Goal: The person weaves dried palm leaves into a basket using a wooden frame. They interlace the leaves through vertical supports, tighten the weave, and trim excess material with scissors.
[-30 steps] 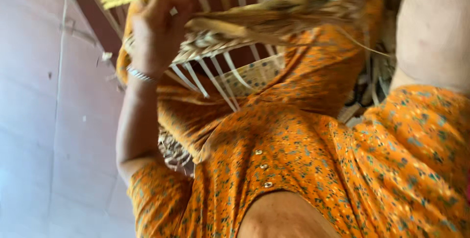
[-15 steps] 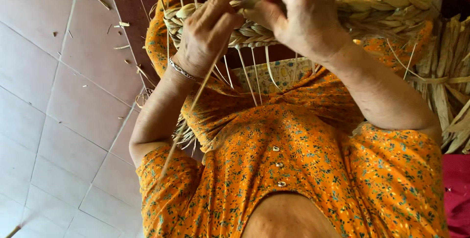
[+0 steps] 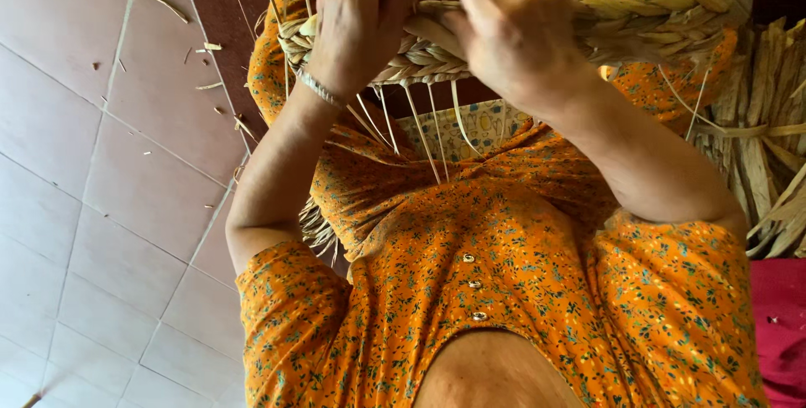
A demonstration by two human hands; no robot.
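Left hand (image 3: 361, 22) clenched on the braided straw rim (image 3: 655, 26) of a part-woven basket, silver bangle (image 3: 317, 87) at the wrist. Right hand (image 3: 512, 30) grips the same braid just beside it. Rim held above the lap; loose straw stakes (image 3: 420, 131) hang down. Dried leaf bundle (image 3: 768, 148) lies at right; straw scraps (image 3: 168, 7) on tiled floor (image 3: 101, 206).

— Where is room left to pass?
— Open tiled floor (image 3: 92, 206) is seen at the left.
— And what blocks?
— The right is crowded by dried leaf bundles (image 3: 768, 164), seemingly; thin strands (image 3: 420, 135) hang beneath the braided rim (image 3: 638, 26).
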